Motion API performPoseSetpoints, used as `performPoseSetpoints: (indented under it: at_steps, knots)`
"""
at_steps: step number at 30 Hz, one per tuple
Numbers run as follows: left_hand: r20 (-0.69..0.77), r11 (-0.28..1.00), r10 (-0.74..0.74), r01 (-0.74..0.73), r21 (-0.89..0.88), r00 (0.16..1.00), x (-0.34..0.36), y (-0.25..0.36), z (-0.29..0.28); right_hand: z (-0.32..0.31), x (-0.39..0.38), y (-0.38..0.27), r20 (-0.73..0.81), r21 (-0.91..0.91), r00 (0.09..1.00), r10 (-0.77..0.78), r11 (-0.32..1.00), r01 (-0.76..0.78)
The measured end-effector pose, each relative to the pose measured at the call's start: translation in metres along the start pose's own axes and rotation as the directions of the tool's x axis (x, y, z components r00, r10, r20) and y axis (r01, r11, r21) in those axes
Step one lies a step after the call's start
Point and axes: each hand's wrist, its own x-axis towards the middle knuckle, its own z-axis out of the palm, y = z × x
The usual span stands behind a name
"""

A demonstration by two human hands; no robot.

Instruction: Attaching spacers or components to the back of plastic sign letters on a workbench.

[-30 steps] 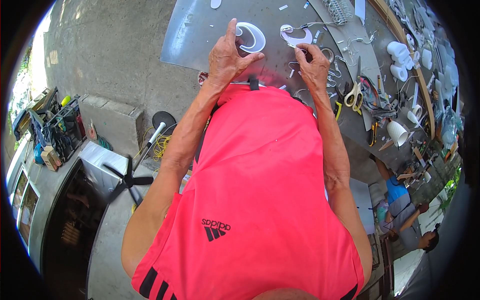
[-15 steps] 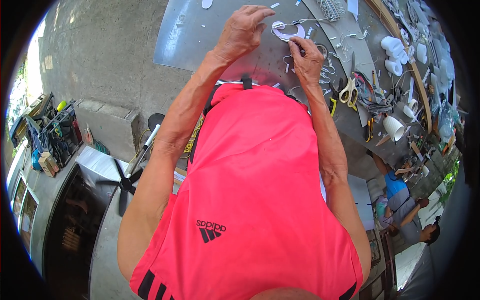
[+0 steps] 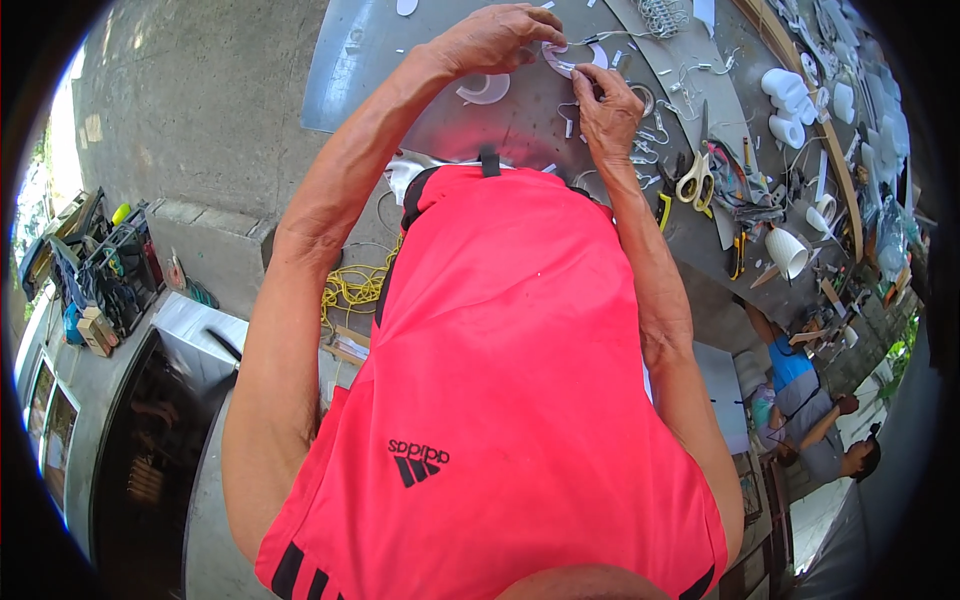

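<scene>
A white crescent-shaped piece (image 3: 562,66) with small wired parts on it lies on the grey metal tabletop (image 3: 375,75). My left hand (image 3: 492,42) reaches over its left end, fingers bent down and closed at that end. On the crescent's lower edge, my right hand (image 3: 606,105) pinches with thumb and forefinger. A thin wire runs from the crescent toward a coiled wire bundle (image 3: 662,17). Below my left hand, a second white curved piece (image 3: 487,90) lies flat, partly covered by the wrist. Small white strips are scattered around.
Right of my right hand lie a tape roll (image 3: 645,98), scissors (image 3: 696,182) and a yellow-handled tool (image 3: 738,257). White cylinders (image 3: 785,95) and a white cup-shaped piece (image 3: 787,255) sit farther right. Another person (image 3: 808,410) is at the right. Yellow cord (image 3: 355,288) lies beside my left arm.
My left hand has moved right and down onto the crescent's left end, uncovering the second curved piece. My right hand stays at the lower edge, with the crescent slightly shifted.
</scene>
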Motion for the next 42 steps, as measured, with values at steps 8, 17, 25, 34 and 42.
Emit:
performPoseSetpoints:
  at_steps: [8, 17, 25, 34, 42]
  knots:
    - [0.176, 0.984, -0.065, 0.092, -0.150, 0.982, 0.019, -0.024, -0.003, -0.001, -0.002, 0.001, -0.012, 0.001, 1.000, -0.017, 1.000, 0.017]
    - [0.354, 0.944, -0.177, 0.260, -0.201, 0.918, 0.018, -0.023, -0.017, 0.002, -0.003, 0.002, -0.030, -0.011, 0.999, -0.024, 1.000, 0.023]
    - [0.154, 0.976, 0.101, -0.068, -0.206, 0.983, 0.016, -0.037, -0.007, 0.001, 0.001, 0.004, -0.039, 0.031, 0.998, -0.045, 0.998, 0.047]
    - [0.285, 0.971, 0.016, 0.054, -0.235, 0.958, 0.024, -0.048, -0.015, 0.002, 0.001, 0.002, -0.052, 0.028, 0.996, -0.070, 0.997, 0.071]
    - [0.386, 0.926, -0.074, 0.206, -0.315, 0.920, 0.032, -0.045, -0.025, 0.000, 0.000, 0.006, -0.062, 0.007, 0.995, -0.072, 0.997, 0.073]
